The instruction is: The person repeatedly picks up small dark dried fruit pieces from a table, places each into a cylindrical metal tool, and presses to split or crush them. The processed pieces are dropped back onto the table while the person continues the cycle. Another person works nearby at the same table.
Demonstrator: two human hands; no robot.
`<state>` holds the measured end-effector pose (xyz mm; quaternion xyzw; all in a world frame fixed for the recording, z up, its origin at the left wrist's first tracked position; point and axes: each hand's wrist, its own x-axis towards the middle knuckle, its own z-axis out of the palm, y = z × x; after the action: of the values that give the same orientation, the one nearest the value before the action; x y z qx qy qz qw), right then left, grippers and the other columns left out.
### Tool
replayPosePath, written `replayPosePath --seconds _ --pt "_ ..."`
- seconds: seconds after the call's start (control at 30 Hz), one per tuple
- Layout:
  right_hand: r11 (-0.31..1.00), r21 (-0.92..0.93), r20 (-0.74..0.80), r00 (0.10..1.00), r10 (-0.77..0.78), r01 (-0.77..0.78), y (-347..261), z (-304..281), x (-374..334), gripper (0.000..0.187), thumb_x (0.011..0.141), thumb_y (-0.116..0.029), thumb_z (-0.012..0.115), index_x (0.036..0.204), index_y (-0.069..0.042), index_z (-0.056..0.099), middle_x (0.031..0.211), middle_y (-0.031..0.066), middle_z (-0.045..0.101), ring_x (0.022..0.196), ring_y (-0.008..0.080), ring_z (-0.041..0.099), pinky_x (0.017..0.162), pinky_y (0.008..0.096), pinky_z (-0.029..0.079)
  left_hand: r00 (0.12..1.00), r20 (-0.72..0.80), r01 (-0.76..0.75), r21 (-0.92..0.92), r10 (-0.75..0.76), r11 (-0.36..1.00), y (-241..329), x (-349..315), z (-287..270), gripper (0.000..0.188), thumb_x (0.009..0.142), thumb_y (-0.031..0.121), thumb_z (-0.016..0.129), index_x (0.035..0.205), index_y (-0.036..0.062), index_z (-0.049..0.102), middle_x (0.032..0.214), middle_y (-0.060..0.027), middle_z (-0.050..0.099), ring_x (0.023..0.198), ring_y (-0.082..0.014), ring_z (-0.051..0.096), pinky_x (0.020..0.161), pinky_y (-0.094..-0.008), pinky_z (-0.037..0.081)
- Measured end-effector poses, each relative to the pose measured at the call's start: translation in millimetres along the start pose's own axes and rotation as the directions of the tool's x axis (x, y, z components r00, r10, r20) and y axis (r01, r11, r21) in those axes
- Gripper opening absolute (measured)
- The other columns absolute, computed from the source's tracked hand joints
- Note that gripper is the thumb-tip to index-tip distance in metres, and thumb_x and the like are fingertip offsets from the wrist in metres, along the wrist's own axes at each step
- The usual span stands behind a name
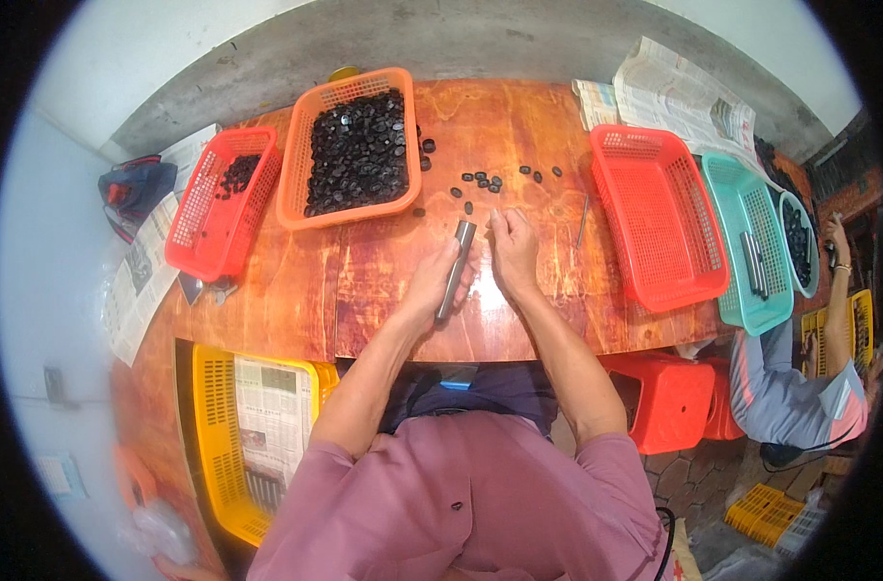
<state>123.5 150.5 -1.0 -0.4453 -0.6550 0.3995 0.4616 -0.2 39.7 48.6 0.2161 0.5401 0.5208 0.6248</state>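
Grey tube (454, 275) in the left fingers (473, 269), over the counter (296, 310).
These wrap closely round it; right fingers (517, 229) curl near its top, their hold impossible to tell; black pieces (482, 183) lie beyond.

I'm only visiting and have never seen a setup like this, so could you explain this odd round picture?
There is no robot here: a person works with two bare hands. A wide fisheye camera on the person's head looks down, so straight edges bend near the rim.

On the wooden table stand an orange basket full of small black pieces, two red baskets and a teal one. More loose black pieces lie ahead of the hands.

The left hand holds a dark, shiny tube. The right hand has curled fingers; whether it grips anything is hidden.
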Motion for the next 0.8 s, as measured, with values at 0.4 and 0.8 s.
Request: replayPosePath --seconds 0.4,0.8 --pt "0.999 0.045 0.001 1.0 0.024 -0.024 -0.9 -0.2 -0.7 0.033 0.104 -0.023 0.061 0.083 0.003 0.063 0.079 0.0142 0.06 0.072 0.0256 0.061 0.068 0.0383 0.047 0.998 0.068 -0.003 -0.144 0.013 0.99 -0.2 2.3 -7.0 0.045 0.11 0.049 0.044 0.111 0.0066 0.059 0.07 0.0013 0.053 0.052 -0.0084 0.05 0.045 -0.0236 0.041" --pt "1.0 -0.015 0.016 1.0 0.016 -0.016 -11.0 -4.1 -1.7 0.034 0.103 -0.024 0.061 0.082 0.003 0.063 0.08 0.0139 0.06 0.073 0.026 0.061 0.069 0.0385 0.046 1.0 -0.022 -0.02 -0.086 0.018 0.996 0.3 1.3 -0.9 0.044 0.112 0.047 0.042 0.11 0.0075 0.061 0.073 0.0023 0.055 0.054 -0.0081 0.051 0.046 -0.024 0.041"
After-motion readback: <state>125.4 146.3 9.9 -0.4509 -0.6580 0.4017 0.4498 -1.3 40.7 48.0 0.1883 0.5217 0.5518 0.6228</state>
